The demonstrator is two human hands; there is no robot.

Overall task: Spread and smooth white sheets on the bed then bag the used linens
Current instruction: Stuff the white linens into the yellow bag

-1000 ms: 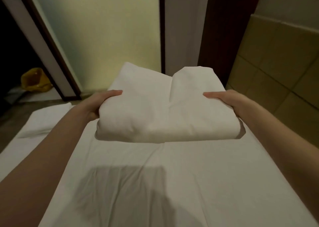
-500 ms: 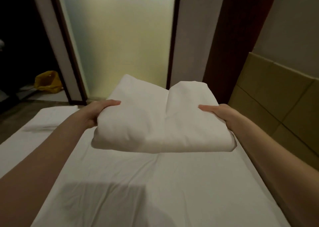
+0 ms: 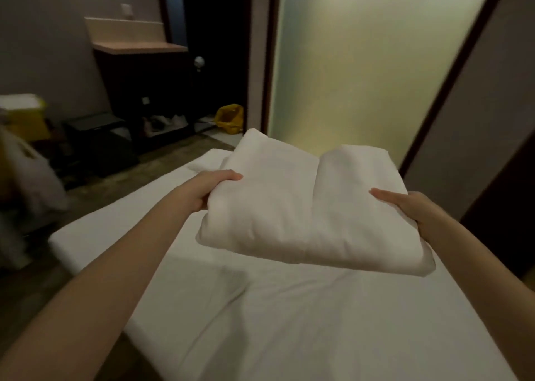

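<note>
Head view: a thick folded white sheet bundle (image 3: 315, 207) is gripped at its sides by the left hand (image 3: 208, 191) and right hand (image 3: 405, 208), above the white-sheeted bed (image 3: 289, 322). A crumpled yellow bag (image 3: 228, 119), contents unclear, is seen at eleven o'clock. Since earlier, the view has swung leftward, revealing a dark cabinet (image 3: 139, 91).

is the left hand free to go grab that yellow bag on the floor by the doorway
Probably not as things stand. The left hand grips one side of the folded white sheet, sharing it with the right hand, and the yellow bag lies well beyond the bed.
</note>
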